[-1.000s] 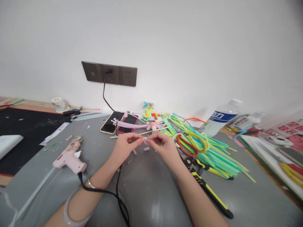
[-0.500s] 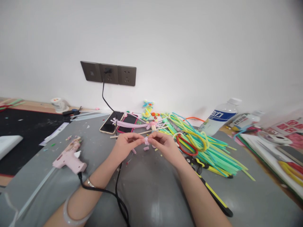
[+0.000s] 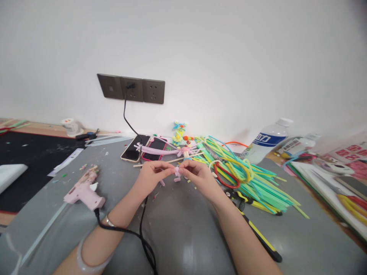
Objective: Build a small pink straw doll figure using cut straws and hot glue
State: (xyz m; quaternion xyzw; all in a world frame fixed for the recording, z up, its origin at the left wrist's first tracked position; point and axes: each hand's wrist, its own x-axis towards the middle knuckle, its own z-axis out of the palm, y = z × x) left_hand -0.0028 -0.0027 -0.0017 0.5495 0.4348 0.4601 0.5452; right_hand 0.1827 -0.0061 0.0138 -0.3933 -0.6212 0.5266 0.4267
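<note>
Between my two hands is a small pale pink pipe-cleaner piece [image 3: 177, 171], bent into a compact shape. My left hand [image 3: 151, 176] pinches its left side with thumb and forefinger. From the other side my right hand [image 3: 198, 176] pinches it the same way, so the fingertips nearly meet. Short pink offcuts [image 3: 177, 179] lie on the table just below the fingertips. Behind the hands rests a larger pink pipe-cleaner figure [image 3: 183, 151] with long lilac stems. The fingers hide part of the held piece.
A pink hot glue gun [image 3: 86, 193] lies left, its black cord running under my left forearm. Right are a bundle of yellow and green pipe cleaners [image 3: 263, 191], black-yellow pliers [image 3: 258, 233] and a bottle [image 3: 266, 141]. Two phones [image 3: 133, 149] lie at the back by the wall.
Both hands stay in nearly the same place, still pinching the pink piece. The piece has shifted very slightly between the fingertips.
</note>
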